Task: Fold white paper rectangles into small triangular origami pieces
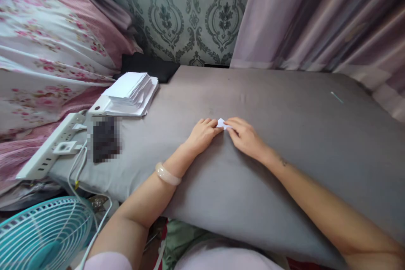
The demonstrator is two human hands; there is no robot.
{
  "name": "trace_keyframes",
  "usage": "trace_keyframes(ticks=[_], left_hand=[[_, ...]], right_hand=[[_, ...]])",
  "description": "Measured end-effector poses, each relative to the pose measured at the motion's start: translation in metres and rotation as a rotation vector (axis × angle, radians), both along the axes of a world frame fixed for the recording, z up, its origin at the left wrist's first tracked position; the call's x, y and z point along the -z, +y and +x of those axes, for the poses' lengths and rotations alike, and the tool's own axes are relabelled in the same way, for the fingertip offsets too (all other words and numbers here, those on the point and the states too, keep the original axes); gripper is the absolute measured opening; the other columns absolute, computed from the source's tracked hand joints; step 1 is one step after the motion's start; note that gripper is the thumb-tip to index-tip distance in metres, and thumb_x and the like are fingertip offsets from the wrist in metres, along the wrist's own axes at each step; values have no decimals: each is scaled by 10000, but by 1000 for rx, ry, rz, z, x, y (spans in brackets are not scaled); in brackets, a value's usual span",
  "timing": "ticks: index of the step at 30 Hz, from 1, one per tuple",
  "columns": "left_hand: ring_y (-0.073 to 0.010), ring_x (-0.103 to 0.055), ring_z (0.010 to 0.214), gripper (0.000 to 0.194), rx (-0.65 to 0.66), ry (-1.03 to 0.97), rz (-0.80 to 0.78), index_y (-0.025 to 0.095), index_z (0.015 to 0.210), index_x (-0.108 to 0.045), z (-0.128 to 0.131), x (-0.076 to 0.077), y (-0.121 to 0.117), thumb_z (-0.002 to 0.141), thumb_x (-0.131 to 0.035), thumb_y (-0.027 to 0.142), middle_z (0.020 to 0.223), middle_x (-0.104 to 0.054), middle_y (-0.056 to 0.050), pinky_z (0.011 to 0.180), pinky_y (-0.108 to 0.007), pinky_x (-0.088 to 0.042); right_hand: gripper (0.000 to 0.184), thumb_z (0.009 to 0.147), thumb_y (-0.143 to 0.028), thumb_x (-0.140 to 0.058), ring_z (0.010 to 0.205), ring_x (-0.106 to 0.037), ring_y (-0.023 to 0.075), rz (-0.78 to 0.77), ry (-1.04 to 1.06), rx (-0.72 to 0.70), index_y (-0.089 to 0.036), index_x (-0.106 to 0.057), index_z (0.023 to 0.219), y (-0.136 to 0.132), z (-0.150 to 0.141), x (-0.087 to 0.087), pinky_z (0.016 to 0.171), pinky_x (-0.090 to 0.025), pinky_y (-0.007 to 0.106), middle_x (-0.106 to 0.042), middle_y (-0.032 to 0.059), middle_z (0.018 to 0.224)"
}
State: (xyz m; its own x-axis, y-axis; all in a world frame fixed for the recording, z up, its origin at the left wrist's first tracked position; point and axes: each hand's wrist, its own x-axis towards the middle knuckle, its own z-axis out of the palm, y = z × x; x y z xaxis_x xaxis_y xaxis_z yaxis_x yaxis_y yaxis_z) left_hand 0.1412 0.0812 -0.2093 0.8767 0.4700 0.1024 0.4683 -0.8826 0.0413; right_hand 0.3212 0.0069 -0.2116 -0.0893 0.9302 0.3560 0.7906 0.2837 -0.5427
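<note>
A small white piece of folded paper (221, 123) lies on the grey-covered surface (272, 114), between my two hands. My left hand (205, 131) grips its left side, fingers curled and thumb pointing to the right. From the other side my right hand (243, 133) pinches the paper's right edge between thumb and fingers. Only a pointed tip and a narrow middle strip of the paper show; the rest is hidden under my fingers. A pale bangle (167, 174) sits round my left wrist.
A stack of white paper (129, 88) stands at the back left, before a black cloth-like item (152, 66). Left of me are a white power strip (47, 147), a blurred dark object (106, 139), cables and a turquoise fan (47, 236). A thin stick (337, 97) lies far right.
</note>
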Motion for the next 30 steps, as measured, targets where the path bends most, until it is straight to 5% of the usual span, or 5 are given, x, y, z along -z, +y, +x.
trace_keyframes(ticks=[4, 11, 17, 30], left_hand=[[-239, -542, 1011, 332, -39, 77, 1, 141, 1174, -623, 3, -9, -14, 981, -366, 225, 1068, -609, -110, 837, -347, -427], [-217, -543, 1079, 282, -201, 142, -61, 75, 1137, -599, 2, -7, -36, 960, -391, 143, 1144, -584, -131, 845, -285, -486], [-224, -570, 1029, 278, -328, 115, -11, 105, 1079, -616, -7, -2, -43, 964, -366, 146, 1076, -599, -109, 813, -320, -498], [-223, -565, 983, 283, -326, 28, -25, 128, 1039, -628, -15, -1, -39, 895, -386, 98, 1072, -618, -122, 770, -318, -510]], right_hand=[[399, 975, -312, -349, 1131, -518, 284, -94, -258, 52, -137, -536, 1281, -17, -27, 7, 984, -445, 443, -573, 155, 1248], [512, 990, -403, -296, 1145, -487, 308, -96, -451, 61, -163, -481, 1403, -18, -24, 14, 970, -455, 457, -531, 165, 1291], [489, 987, -442, -292, 1115, -504, 313, -124, -487, 82, -274, -527, 1382, -17, -28, 12, 892, -489, 464, -532, 150, 1282], [472, 982, -381, -314, 1047, -519, 324, -53, -437, 206, -133, -606, 1257, -24, -24, 16, 838, -475, 461, -590, 183, 1240]])
